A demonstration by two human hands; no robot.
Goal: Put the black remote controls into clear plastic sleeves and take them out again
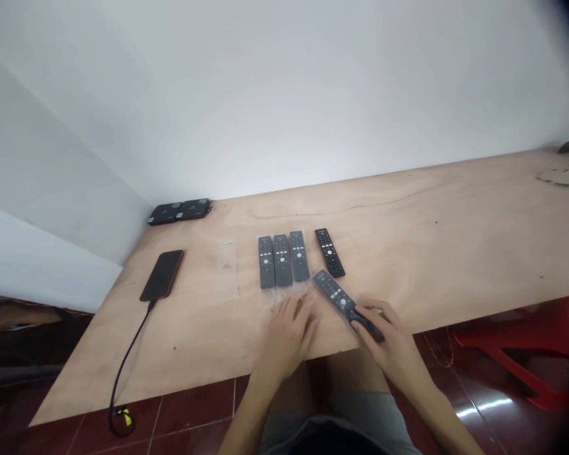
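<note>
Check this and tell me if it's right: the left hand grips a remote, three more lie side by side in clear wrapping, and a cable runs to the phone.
Wrong hand: the head view shows the right hand gripping the remote; the left hand holds none. The rest stands: three more remotes lie side by side in clear wrapping, and a cable runs to the phone.

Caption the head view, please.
Right hand holding a long black plastic remote, left hand beside it, over a pale wooden table.

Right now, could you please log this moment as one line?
left grip: near three wrapped remotes | right grip: holding nearest remote | lone remote: on table, untouched | phone: cable attached
</note>
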